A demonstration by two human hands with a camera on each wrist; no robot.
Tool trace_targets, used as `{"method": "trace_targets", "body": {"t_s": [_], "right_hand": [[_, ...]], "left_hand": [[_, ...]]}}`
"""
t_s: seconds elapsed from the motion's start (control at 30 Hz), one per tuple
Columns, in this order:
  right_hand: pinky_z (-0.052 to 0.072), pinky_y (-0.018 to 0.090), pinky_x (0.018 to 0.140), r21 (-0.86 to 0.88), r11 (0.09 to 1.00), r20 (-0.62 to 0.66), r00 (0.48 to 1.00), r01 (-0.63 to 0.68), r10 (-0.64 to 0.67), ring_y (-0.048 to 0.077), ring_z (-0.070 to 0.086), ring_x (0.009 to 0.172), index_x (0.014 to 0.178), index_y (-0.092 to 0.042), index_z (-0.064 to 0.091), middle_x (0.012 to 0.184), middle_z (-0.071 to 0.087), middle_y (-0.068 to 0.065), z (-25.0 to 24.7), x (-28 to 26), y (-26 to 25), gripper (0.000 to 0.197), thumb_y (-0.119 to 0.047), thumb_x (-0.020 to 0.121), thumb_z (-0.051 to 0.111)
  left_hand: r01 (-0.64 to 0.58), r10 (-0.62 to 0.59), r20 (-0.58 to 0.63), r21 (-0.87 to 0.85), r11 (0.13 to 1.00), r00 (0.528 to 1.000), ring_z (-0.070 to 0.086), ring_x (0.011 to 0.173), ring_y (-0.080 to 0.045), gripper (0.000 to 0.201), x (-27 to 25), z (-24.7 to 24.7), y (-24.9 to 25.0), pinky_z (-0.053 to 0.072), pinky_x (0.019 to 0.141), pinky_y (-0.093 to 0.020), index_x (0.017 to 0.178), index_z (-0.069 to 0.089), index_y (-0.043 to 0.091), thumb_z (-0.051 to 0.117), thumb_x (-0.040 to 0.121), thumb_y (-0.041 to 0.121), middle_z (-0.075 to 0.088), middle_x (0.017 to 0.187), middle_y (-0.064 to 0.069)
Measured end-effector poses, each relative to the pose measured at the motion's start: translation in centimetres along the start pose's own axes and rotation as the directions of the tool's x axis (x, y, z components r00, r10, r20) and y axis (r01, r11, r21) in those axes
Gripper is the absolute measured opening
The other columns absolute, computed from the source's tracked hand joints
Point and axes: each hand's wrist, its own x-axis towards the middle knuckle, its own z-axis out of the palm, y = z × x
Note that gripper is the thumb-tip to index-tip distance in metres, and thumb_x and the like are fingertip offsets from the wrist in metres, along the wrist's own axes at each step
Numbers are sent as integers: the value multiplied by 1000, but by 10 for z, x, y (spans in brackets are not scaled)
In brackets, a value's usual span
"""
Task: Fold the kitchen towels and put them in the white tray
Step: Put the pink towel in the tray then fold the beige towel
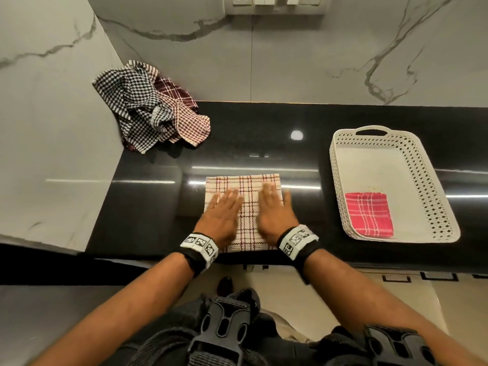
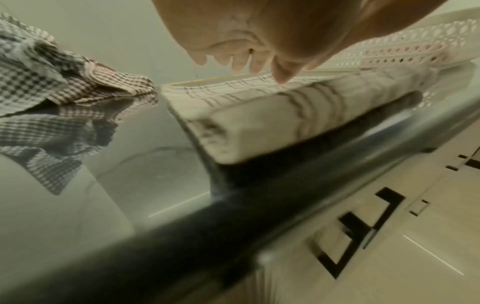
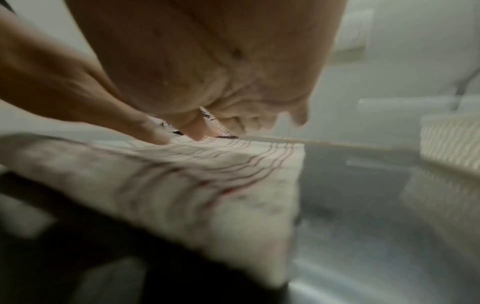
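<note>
left hand (image 1: 223, 215), right hand (image 1: 274, 211) spread flat, pressing folded cream checked towel (image 1: 247, 182) at counter (image 1: 303, 154) front edge to set crease; white tray (image 1: 336, 180) at right holds red towel (image 1: 368, 215).

Folded towel (image 1: 248, 207) lies at the near edge of the countertop (image 1: 303, 122), both hands flat on it. Far left, a heap of unfolded towels (image 1: 150, 107) against the corner walls. Right, the tray (image 1: 422, 167), one folded towel (image 1: 368, 213) in its near end.
</note>
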Motion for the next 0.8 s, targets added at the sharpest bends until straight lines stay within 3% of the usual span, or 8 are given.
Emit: {"method": "trace_targets", "body": {"t_s": [0.07, 0.17, 0.3, 0.37, 0.47, 0.6, 0.7, 0.8], "right_hand": [[-6, 54, 120, 97, 992, 118, 989, 83, -94, 24, -12, 152, 158, -13, -2, 165, -12, 8, 15, -10, -13, 65, -39, 104, 24], [-11, 53, 120, 89, 992, 164, 981, 90, -103, 21, -18, 151, 157, -17, -10, 163, -21, 3, 30, -29, 11, 66, -41, 105, 22], [-12, 57, 118, 37, 999, 156, 988, -7, 1, 24, -13, 152, 158, -15, -6, 166, -12, 5, 26, -50, 51, 72, -38, 100, 31], [-11, 59, 116, -21, 998, 94, 994, -54, 56, 27, -8, 152, 157, -9, 4, 166, -2, 9, 23, -52, 49, 77, -44, 98, 39], [-4, 62, 119, 46, 999, -101, 995, 8, -3, 30, 0, 152, 153, -7, 19, 164, 10, 14, 13, -54, 14, 67, -32, 96, 43], [-3, 52, 122, 216, 972, 20, 994, 97, -104, 25, -8, 152, 157, -10, 5, 166, -5, 11, 31, -59, -31, 66, -34, 102, 31], [-12, 50, 120, 76, 993, 56, 994, 94, -98, 23, -19, 150, 157, -11, -8, 161, -23, 8, 58, -61, -7, 80, -58, 100, 23], [-13, 49, 120, -3, 992, 21, 992, 124, -124, 25, -23, 149, 154, -9, -15, 155, -31, 6, 68, -72, 23, 98, -66, 93, 37]], "left_hand": [[-23, 24, 71, -12, 1000, 997, -9, 152, -20, 60, -4, 8, 11, -3, 124, -45, 158, 2, 19, 20, 103, 37, -10, 165, -3], [85, -82, 109, -22, 996, 991, -13, 151, -17, 66, -31, 26, -3, -3, 123, -45, 157, -8, 19, 13, 102, 50, -19, 163, 0], [147, -145, 120, -8, 989, 982, -12, 151, -16, 69, -70, 32, -23, -7, 123, -43, 158, -7, 17, 21, 100, 43, -13, 165, -2], [135, -131, 103, -36, 990, 986, -9, 152, -18, 71, -72, 26, -19, -7, 123, -43, 158, 1, 15, 29, 96, 36, -6, 166, -4], [92, -94, -16, -95, 991, 995, -1, 153, -18, 69, -57, 16, 5, -4, 124, -41, 158, 12, 14, 36, 95, 30, 4, 166, -6], [78, -77, 14, -35, 996, 997, -5, 153, -18, 63, -44, 32, 36, -4, 124, -43, 158, 6, 16, 26, 101, 36, -3, 166, -4], [142, -145, -40, -69, 987, 989, -1, 153, -20, 72, -59, 54, 25, -4, 123, -44, 158, 7, 15, 16, 94, 48, 1, 166, -5], [146, -150, -93, -51, 988, 984, -5, 153, -21, 78, -80, 69, 6, -2, 123, -46, 158, 2, 12, 18, 96, 58, -4, 165, -7]]}}
